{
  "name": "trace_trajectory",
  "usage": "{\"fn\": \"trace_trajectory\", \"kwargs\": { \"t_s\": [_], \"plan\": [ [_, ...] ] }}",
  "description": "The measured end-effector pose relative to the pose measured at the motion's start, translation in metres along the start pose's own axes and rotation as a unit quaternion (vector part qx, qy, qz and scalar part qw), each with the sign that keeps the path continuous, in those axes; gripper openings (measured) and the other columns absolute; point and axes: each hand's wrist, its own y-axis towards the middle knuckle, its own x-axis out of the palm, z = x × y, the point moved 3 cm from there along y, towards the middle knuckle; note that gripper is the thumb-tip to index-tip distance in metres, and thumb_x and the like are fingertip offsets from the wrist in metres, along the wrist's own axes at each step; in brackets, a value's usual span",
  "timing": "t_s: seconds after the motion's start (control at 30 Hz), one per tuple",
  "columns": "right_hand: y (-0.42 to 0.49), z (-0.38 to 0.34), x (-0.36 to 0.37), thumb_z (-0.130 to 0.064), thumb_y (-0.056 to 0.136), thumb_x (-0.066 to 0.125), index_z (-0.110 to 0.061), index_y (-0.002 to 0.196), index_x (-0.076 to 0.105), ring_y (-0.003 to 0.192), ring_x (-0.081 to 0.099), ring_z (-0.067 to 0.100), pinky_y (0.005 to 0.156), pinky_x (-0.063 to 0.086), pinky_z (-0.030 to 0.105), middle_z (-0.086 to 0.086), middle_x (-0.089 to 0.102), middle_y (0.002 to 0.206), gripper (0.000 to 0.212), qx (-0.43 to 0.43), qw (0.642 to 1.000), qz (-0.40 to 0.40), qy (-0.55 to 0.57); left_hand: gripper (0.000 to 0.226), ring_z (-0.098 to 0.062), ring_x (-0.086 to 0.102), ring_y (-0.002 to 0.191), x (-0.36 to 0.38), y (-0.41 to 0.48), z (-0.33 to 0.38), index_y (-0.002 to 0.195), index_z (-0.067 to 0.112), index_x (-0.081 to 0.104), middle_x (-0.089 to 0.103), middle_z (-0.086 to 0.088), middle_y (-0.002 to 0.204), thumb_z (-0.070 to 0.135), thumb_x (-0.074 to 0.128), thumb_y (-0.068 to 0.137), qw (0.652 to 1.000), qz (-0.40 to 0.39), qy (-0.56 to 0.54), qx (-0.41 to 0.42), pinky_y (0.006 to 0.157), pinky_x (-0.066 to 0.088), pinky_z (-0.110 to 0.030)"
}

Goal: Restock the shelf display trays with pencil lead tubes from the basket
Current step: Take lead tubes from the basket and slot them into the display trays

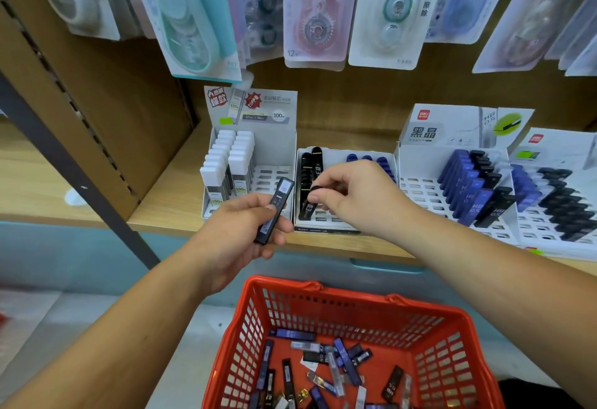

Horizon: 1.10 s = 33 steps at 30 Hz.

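Note:
My left hand (240, 234) grips a flat black lead tube (274, 210) with a pale label, held tilted in front of the shelf edge. My right hand (350, 197) pinches the round top of a black tube (310, 202) standing in the middle display tray (339, 224), which also holds black tubes with yellow bands and several blue ones at the back. The red basket (326, 305) below holds several loose blue, black and clear tubes (342, 360).
A white tray (274, 153) with white-capped tubes stands left of the middle tray. Two wider trays (420, 166) with blue and black tubes stand to the right. Correction tape packs (318, 11) hang above. The wooden shelf edge (168, 221) runs in front.

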Motion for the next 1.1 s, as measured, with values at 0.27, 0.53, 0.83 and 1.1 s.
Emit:
{"fn": "trace_trajectory", "kwargs": {
  "t_s": [0.27, 0.53, 0.83, 1.1],
  "plan": [
    [0.003, 0.002, 0.003, -0.022, 0.092, 0.077, -0.024, 0.105, 0.076, 0.074, 0.063, 0.001, 0.075, 0.052, 0.018, -0.013, 0.07, 0.084, 0.012, -0.019, 0.999, 0.042, -0.01, 0.019, -0.02, 0.07, 0.074, -0.002, -0.003, 0.001, 0.112, 0.001, 0.07, 0.069, -0.014, 0.091, 0.0, 0.052, 0.105, 1.0, 0.009, -0.024, 0.014, 0.067, 0.061, -0.028],
    [0.002, 0.004, 0.005, -0.014, 0.092, 0.077, -0.009, 0.092, 0.075, 0.074, 0.064, 0.003, 0.076, 0.056, 0.041, -0.004, 0.074, 0.086, 0.005, -0.138, 0.986, 0.03, -0.091, 0.015, -0.022, 0.073, 0.072, -0.009, -0.01, 0.001, 0.106, 0.003, 0.071, 0.069, -0.016, 0.094, -0.001, 0.057, 0.102, 0.999, 0.04, -0.032, 0.016, 0.067, 0.062, -0.028],
    [-0.013, 0.002, -0.01, -0.009, 0.096, 0.068, -0.022, 0.132, 0.067, 0.067, 0.064, 0.011, 0.069, 0.055, 0.029, -0.006, 0.067, 0.094, 0.039, -0.023, 0.997, 0.026, 0.07, 0.021, -0.02, 0.067, 0.069, 0.007, -0.019, 0.009, 0.119, 0.007, 0.069, 0.066, -0.01, 0.084, 0.003, 0.064, 0.099, 0.999, 0.019, -0.017, 0.044, 0.062, 0.061, -0.031],
    [-0.068, 0.012, -0.073, -0.004, 0.093, 0.072, -0.001, 0.105, 0.072, 0.066, 0.071, 0.027, 0.064, 0.063, 0.034, 0.016, 0.073, 0.074, 0.012, 0.102, 0.946, 0.009, 0.308, 0.017, -0.015, 0.064, 0.071, 0.09, -0.034, 0.01, 0.109, 0.017, 0.075, 0.071, -0.001, 0.08, 0.006, 0.068, 0.097, 0.982, -0.081, 0.077, 0.15, 0.061, 0.055, -0.026]
  ]
}}
